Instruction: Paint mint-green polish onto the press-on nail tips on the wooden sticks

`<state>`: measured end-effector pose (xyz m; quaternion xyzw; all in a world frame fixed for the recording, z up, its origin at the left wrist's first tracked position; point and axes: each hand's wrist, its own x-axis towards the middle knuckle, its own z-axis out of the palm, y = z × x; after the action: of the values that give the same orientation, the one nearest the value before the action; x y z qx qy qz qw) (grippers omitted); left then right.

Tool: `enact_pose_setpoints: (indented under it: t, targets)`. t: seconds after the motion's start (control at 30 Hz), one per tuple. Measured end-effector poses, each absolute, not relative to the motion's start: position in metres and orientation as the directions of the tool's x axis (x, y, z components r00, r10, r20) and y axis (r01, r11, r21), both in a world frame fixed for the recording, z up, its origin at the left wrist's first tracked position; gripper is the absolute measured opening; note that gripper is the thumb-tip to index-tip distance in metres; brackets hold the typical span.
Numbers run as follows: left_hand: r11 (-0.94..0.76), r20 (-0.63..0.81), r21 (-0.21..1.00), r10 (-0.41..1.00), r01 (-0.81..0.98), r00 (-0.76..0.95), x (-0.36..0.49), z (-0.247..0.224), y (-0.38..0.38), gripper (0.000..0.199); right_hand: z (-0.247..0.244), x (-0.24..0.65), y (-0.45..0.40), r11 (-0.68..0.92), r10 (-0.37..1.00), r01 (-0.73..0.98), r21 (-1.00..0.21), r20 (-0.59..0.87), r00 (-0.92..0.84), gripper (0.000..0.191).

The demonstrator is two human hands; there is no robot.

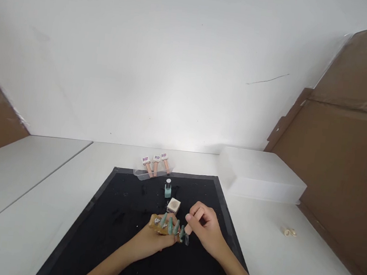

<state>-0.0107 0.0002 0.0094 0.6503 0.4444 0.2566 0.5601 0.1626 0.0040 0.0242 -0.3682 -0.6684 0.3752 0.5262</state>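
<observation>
My left hand (155,240) is closed round a yellowish-brown nail display stand (156,228). Several long green false nails (170,226) stand up along it, fixed on small silvery mounts. In my right hand (206,230) is a peach-coloured polish brush cap (199,214), held between thumb and fingers. Its dark, glassy-looking tip (187,239) points down beside the rightmost green nail; whether they touch I cannot tell. Just beyond my left hand sits a small whitish square bottle (173,205). Farther back, a mint-green nail polish bottle (168,189) with a pale top stands on the black mat (122,210).
At the mat's back edge, a clear tray (142,176) holds three white-labelled bottles (156,161) with peach caps. A translucent white box (261,177) stands at back right. Small cream rings (288,232) lie on the white table at right. Brown cardboard (341,173) borders the right side.
</observation>
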Motion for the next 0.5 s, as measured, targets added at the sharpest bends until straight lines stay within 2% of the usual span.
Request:
enact_pose_setpoints:
  t: [0.1, 0.3, 0.5]
  targets:
    - [0.017, -0.166, 0.954, 0.863, 0.301, 0.477, -0.0106, 0.0114, 0.0000, 0.011, 0.0228, 0.1607, 0.0049, 0.443, 0.887, 0.110, -0.890, 0.417, -0.197, 0.037]
    - [0.061, -0.222, 0.934, 0.871, 0.353, 0.438, -0.0101, 0.0184, -0.0011, 0.007, 0.0186, 0.1617, 0.0072, 0.436, 0.899, 0.123, -0.891, 0.424, -0.114, 0.037]
    - [0.005, -0.158, 0.950, 0.869, 0.311, 0.469, -0.0092, 0.0174, -0.0011, 0.006, 0.0220, 0.1606, 0.0048, 0.430, 0.896, 0.104, -0.897, 0.410, -0.169, 0.041]
